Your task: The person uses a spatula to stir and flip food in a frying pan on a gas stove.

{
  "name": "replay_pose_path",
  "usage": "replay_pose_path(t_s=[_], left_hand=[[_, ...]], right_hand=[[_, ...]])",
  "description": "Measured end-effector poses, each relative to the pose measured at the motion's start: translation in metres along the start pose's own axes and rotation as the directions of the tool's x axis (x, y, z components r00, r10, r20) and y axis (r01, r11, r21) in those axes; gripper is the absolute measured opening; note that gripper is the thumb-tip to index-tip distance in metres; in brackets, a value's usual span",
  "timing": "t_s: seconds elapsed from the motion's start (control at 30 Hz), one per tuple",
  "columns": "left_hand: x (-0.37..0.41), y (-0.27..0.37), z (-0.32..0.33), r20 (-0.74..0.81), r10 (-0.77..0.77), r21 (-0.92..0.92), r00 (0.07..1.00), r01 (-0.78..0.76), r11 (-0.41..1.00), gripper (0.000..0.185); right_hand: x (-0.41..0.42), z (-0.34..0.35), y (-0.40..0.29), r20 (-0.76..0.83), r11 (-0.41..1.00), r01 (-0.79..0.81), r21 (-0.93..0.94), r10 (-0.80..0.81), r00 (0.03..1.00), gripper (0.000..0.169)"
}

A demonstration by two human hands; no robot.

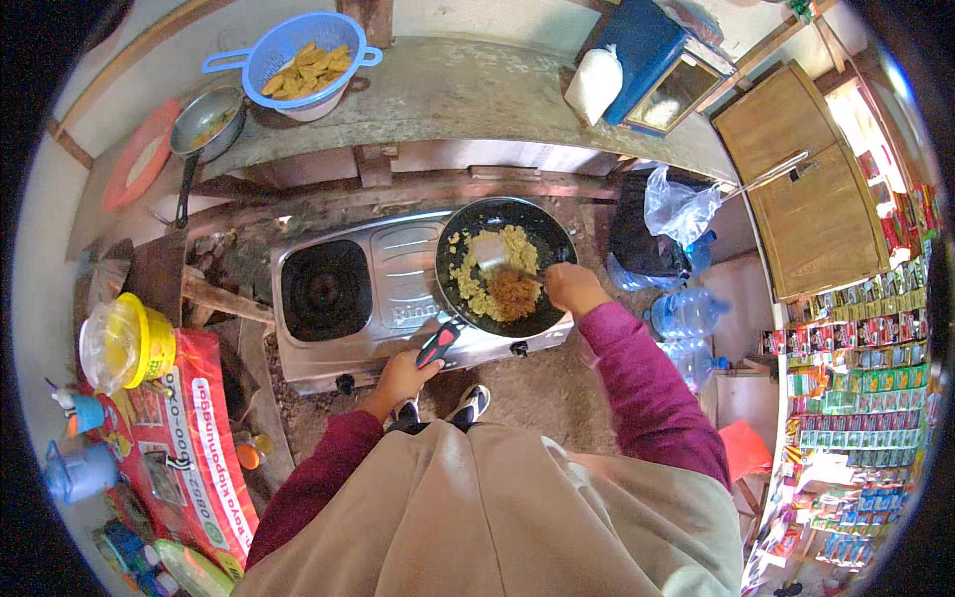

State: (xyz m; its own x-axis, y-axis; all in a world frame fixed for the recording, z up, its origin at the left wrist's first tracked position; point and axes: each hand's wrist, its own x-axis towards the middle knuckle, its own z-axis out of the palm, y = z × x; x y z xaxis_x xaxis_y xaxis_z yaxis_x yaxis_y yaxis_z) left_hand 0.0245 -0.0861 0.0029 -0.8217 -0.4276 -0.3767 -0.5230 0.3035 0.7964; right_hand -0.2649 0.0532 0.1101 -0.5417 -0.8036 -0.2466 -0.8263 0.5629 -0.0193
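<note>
A dark frying pan (459, 224) sits on the right side of a steel two-burner gas stove (406, 272). Its black and red handle (439, 343) points toward me, and my left hand (403, 380) is wrapped around it. Crumbly yellow food (520, 245) is spread in the pan, with a reddish-brown mound (513, 296) on its near side. Over the pan's right rim, my right hand (573, 289) is closed on a utensil. A blurred pale blade (490, 252), apparently a spatula's, shows among the food; my fist hides most of the utensil's handle.
The left burner (326, 289) bears no pan. On the ledge (462, 89) behind are a blue colander (261, 56) of fried pieces and a smaller pan (216, 123). Large water bottles (685, 313) lie right of the stove. A yellow tub (153, 339) stands left; hanging sachets (858, 403) line the right.
</note>
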Motion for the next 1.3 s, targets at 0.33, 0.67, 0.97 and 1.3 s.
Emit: replay_pose_path(t_s=[0.33, 0.67, 0.97, 1.3], left_hand=[[-0.005, 0.001, -0.002, 0.036, -0.051, 0.016, 0.998, 0.051, 0.999, 0.047], [-0.008, 0.019, -0.006, 0.016, -0.039, 0.176, 0.999, 0.036, 0.984, 0.052], [-0.006, 0.013, -0.003, -0.060, 0.082, 0.200, 0.995, -0.068, 0.977, 0.048], [-0.013, 0.006, 0.009, -0.069, -0.008, 0.035, 0.998, 0.010, 0.999, 0.040]], right_hand=[[0.052, -0.076, -0.007, 0.040, 0.688, 0.083, -0.721, -0.079, 0.996, 0.011], [-0.014, -0.066, 0.025, 0.473, 0.953, 0.271, 0.136, -0.302, 0.828, 0.026], [-0.047, 0.015, -0.003, 0.588, 0.046, -0.588, 0.807, 0.025, 0.809, 0.029], [-0.075, -0.001, 0.040, 0.451, 0.339, -0.510, 0.790, 0.241, 0.859, 0.032]])
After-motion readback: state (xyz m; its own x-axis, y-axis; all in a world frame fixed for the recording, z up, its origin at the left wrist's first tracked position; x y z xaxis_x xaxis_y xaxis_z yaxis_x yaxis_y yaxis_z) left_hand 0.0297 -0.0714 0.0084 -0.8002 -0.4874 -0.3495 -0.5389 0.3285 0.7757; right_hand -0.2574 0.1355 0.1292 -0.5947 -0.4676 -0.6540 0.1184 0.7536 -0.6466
